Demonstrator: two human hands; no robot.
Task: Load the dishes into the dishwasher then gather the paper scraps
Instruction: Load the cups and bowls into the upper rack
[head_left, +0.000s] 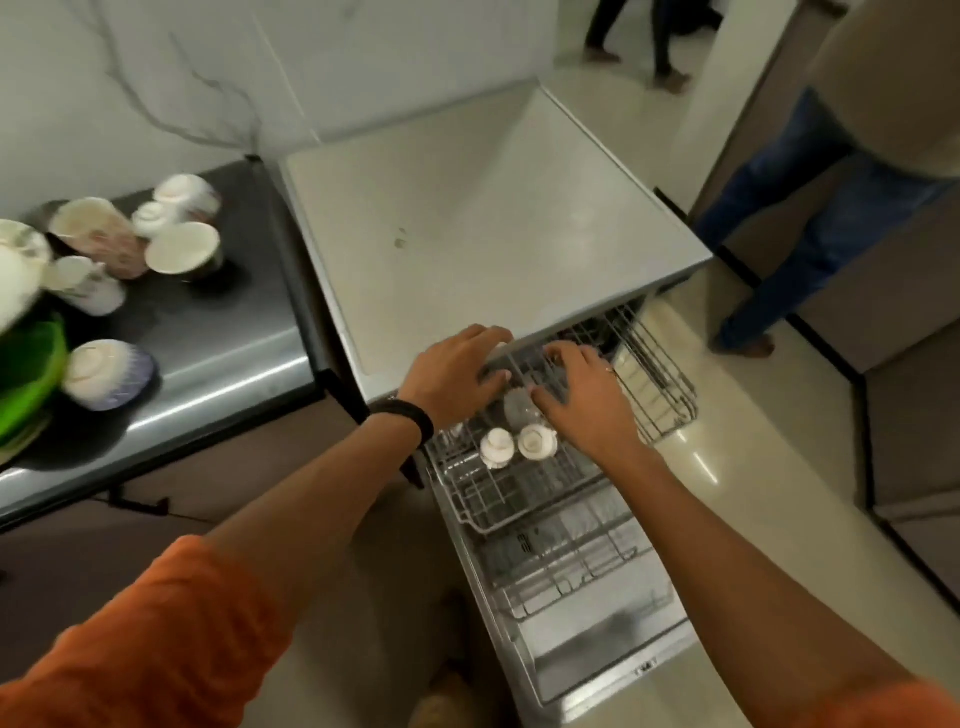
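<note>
I see both arms stretched forward over the open dishwasher (498, 223), and both hands are down in its pulled-out upper rack (524, 499). The left hand (454, 376) lies palm-down with fingers spread at the rack's back edge, and the right hand (582, 402) curls over a clear glass (519, 408), though I cannot tell whether either actually grips. Two small white cups (517, 446) sit upside down in the rack just below the right hand, while more dishes (140, 239) wait on the dark counter (223, 332) to the left.

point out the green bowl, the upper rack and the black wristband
green bowl (31, 374): head view, on its rim
upper rack (660, 384): head view, right-side wires
black wristband (415, 415): head view, band on the left wrist
</note>
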